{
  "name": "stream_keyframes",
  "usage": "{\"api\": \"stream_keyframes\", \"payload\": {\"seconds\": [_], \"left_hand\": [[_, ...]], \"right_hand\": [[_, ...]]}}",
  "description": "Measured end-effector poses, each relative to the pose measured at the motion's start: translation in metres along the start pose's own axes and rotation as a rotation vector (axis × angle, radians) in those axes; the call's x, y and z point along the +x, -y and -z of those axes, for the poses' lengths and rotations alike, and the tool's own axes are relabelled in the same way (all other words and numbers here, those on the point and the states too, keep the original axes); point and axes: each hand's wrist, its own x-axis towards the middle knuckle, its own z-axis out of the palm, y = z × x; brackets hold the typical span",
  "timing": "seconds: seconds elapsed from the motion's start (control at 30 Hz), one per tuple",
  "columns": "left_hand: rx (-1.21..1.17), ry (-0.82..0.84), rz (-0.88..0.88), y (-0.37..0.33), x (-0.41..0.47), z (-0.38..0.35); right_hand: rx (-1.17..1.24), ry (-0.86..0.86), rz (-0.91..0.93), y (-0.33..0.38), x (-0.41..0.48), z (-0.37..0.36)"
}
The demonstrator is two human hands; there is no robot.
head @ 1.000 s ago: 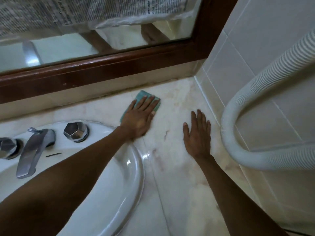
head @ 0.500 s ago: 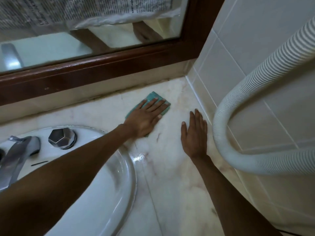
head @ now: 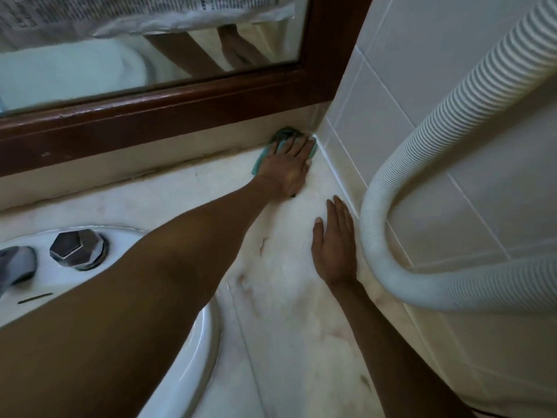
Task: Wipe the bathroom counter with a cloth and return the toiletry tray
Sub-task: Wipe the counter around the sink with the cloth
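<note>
Here, left hand (head: pixel 287 168) flat, fingers spread, pressing teal cloth (head: pixel 281 137) into far corner of desk (head: pixel 289 297), against wall tiles (head: pixel 401 95) and under mirror frame (head: pixel 168 113). Right hand (head: pixel 334 245) open, palm down on desk beside hose (head: pixel 422 164), gripping nothing. Printed paper (head: pixel 144 13) in mirror, writing too blurred to read. Basin (head: pixel 193 351) and tap knob (head: pixel 77 248) at left.

Head-worn, wide-angle, looking forward and down, close over the counter (head: pixel 289 297) toward its back right corner. Mirror (head: pixel 150 61) across the top, sink (head: pixel 193 357) at lower left, tiled wall (head: pixel 437 70) at right. Single view only.
</note>
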Motion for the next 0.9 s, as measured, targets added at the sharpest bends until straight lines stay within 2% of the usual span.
{"api": "stream_keyframes", "payload": {"seconds": [0.17, 0.3, 0.37, 0.47, 0.57, 0.63, 0.77, 0.9], "left_hand": [[0.027, 0.014, -0.222, -0.028, -0.049, -0.023], [0.061, 0.029, -0.356, -0.016, -0.071, -0.020], [0.065, -0.006, -0.223, -0.017, -0.070, -0.019], [-0.028, -0.100, 0.137, -0.044, -0.072, -0.026], [-0.121, -0.150, 0.289, -0.085, -0.085, -0.034], [-0.137, -0.152, 0.276, -0.117, -0.101, -0.043], [-0.139, -0.110, 0.131, -0.191, -0.143, -0.069], [-0.073, -0.097, 0.077, -0.228, -0.183, -0.093]], "right_hand": [[0.016, 0.044, 0.009, -0.010, -0.021, 0.018], [-0.006, 0.092, 0.002, -0.018, -0.054, 0.044], [-0.052, 0.107, 0.033, -0.028, -0.073, 0.056], [-0.061, 0.159, 0.043, -0.046, -0.099, 0.076], [-0.075, 0.192, 0.047, -0.069, -0.124, 0.094], [-0.081, 0.196, 0.066, -0.084, -0.139, 0.105], [-0.062, 0.184, 0.076, -0.105, -0.171, 0.128], [-0.052, 0.227, 0.068, -0.121, -0.201, 0.151]]}}
